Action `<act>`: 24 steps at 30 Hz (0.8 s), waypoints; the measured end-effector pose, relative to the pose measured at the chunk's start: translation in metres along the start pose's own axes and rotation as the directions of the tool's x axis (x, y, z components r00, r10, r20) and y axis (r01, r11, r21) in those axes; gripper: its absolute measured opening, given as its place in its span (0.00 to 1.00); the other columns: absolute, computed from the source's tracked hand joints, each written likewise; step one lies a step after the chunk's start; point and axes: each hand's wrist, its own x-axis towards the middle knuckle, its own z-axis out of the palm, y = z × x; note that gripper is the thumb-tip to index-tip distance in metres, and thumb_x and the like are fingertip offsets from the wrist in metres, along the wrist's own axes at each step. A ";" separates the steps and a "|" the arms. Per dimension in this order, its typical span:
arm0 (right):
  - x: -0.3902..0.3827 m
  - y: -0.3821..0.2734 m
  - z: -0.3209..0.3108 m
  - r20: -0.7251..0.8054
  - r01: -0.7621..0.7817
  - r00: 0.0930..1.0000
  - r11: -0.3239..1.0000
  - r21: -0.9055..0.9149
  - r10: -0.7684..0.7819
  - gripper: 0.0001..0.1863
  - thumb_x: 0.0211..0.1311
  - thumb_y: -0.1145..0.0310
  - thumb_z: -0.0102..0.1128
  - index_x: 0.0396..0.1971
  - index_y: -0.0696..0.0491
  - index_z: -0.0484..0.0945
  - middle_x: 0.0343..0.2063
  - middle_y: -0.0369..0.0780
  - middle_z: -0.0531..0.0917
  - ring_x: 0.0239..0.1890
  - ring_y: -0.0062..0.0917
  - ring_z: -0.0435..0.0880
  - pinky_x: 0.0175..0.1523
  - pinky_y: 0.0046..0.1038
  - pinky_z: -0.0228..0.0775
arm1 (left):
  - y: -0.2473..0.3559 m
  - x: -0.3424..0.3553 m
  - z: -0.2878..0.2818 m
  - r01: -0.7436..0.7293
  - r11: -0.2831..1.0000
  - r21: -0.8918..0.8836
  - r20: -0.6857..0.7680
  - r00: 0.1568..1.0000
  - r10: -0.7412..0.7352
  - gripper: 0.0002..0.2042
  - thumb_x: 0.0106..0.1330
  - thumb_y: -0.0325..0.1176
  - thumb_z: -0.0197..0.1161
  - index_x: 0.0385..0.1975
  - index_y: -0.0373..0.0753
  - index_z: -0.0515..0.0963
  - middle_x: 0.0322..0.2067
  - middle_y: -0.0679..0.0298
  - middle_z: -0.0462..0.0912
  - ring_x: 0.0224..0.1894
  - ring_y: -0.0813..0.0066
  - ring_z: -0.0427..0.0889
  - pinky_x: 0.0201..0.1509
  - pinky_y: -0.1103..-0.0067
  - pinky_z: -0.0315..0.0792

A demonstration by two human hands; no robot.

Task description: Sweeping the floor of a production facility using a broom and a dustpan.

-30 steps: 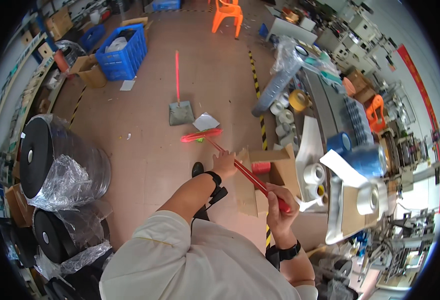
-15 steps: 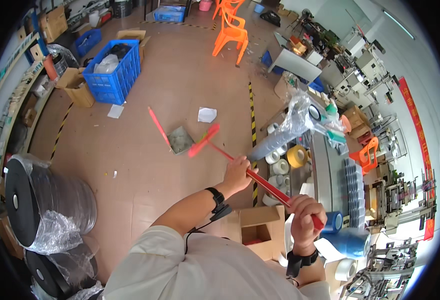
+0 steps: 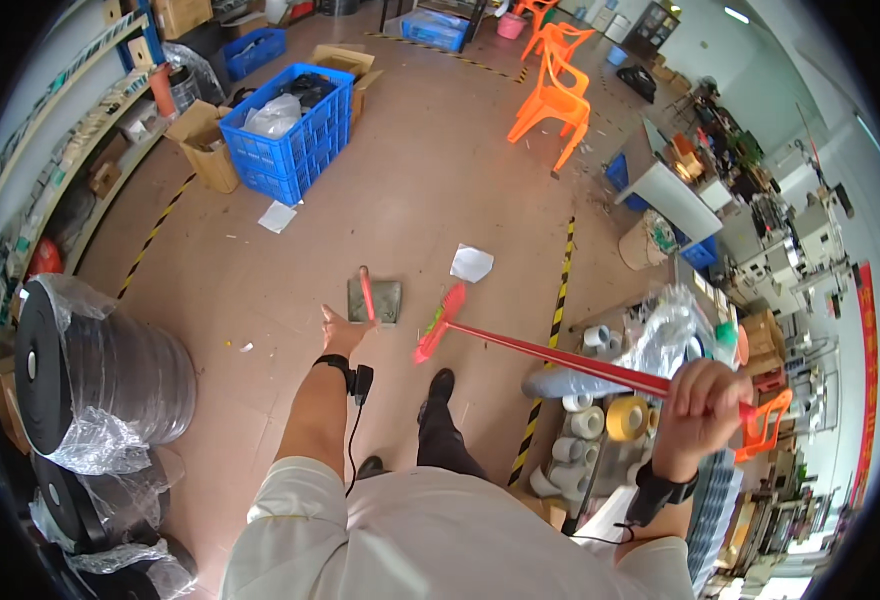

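Note:
A red broom (image 3: 560, 358) slants from right to left, its red head (image 3: 440, 322) low over the floor; I cannot tell whether the bristles touch it. My right hand (image 3: 702, 415) is wrapped round the upper end of the broom's handle. Off the broom, my left hand (image 3: 347, 335) reaches out with fingers apart, nearest to a grey dustpan (image 3: 388, 300) that lies on the floor. The dustpan's red handle (image 3: 366, 292) rises just past the hand, and I see no grip on it. A white sheet of paper (image 3: 472, 263) lies beyond the broom head.
At left stand large black rolls in plastic film (image 3: 125, 370). A blue crate (image 3: 290, 140) of bags and a carton (image 3: 205, 150) are farther off. To the right, tape rolls (image 3: 627, 418) line a workbench. Orange chairs (image 3: 552, 105) stand far back. Striped tape (image 3: 557, 320) marks the floor.
My left hand has left the broom's shaft and moved left toward the dustpan. My right hand still holds the broom, now farther right and higher. The view has shifted.

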 end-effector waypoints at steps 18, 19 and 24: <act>0.141 0.231 -0.168 0.418 -0.565 -0.286 0.200 -0.801 0.862 0.17 0.62 0.64 0.64 0.46 0.58 0.77 0.41 0.42 0.81 0.46 0.33 0.81 0.56 0.33 0.72 | 0.099 0.123 0.126 0.037 0.990 -0.133 -0.383 0.920 -0.086 0.18 0.64 0.49 0.55 0.37 0.42 0.83 0.38 0.48 0.84 0.44 0.48 0.83 0.48 0.60 0.76; 0.135 0.238 -0.171 0.440 -0.533 -0.338 0.217 -0.818 0.832 0.17 0.62 0.64 0.64 0.46 0.58 0.77 0.41 0.42 0.81 0.46 0.33 0.81 0.56 0.33 0.72 | 0.088 0.106 0.131 0.016 0.959 -0.282 -0.352 0.928 -0.119 0.17 0.64 0.48 0.56 0.37 0.42 0.82 0.37 0.47 0.84 0.43 0.46 0.82 0.48 0.60 0.76; 0.101 0.267 -0.164 0.332 -0.753 -0.620 -0.419 -0.508 0.711 0.13 0.64 0.71 0.57 0.48 0.55 0.75 0.41 0.44 0.82 0.43 0.32 0.83 0.43 0.35 0.79 | 0.032 -0.008 0.136 -0.008 0.784 -0.621 -0.332 0.908 -0.254 0.15 0.65 0.45 0.62 0.36 0.38 0.80 0.41 0.47 0.82 0.48 0.48 0.81 0.49 0.65 0.75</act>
